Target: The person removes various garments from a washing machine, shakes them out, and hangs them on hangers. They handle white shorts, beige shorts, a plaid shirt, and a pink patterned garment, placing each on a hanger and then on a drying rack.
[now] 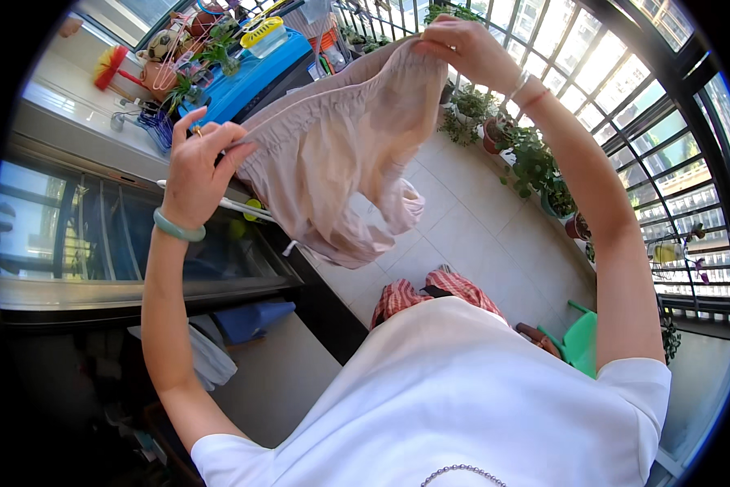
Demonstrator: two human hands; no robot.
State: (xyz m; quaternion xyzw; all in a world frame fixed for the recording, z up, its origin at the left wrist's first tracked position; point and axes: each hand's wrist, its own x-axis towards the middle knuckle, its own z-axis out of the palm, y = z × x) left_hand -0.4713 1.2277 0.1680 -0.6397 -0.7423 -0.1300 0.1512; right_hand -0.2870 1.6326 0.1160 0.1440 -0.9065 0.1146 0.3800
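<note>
A pale pinkish-beige pair of pants [324, 154] with a gathered elastic waistband hangs in the air before me, stretched between both hands. My left hand [200, 166], with a ring and a green bangle at the wrist, pinches one end of the waistband. Higher and to the right, my right hand [469, 50] grips the other end, fingers closed over the fabric. The cloth droops in loose folds, its lower part bunched above the tiled floor. A hanger rod [235, 204] in white shows behind my left wrist.
Potted plants [535, 166] line the barred window [649, 122] on the right. A blue-topped cabinet [255, 65] at the upper left bears a yellow basket [263, 34], pots and a ball. A green stool [580, 342] stands at lower right. Sliding glass [121, 235] runs along the left.
</note>
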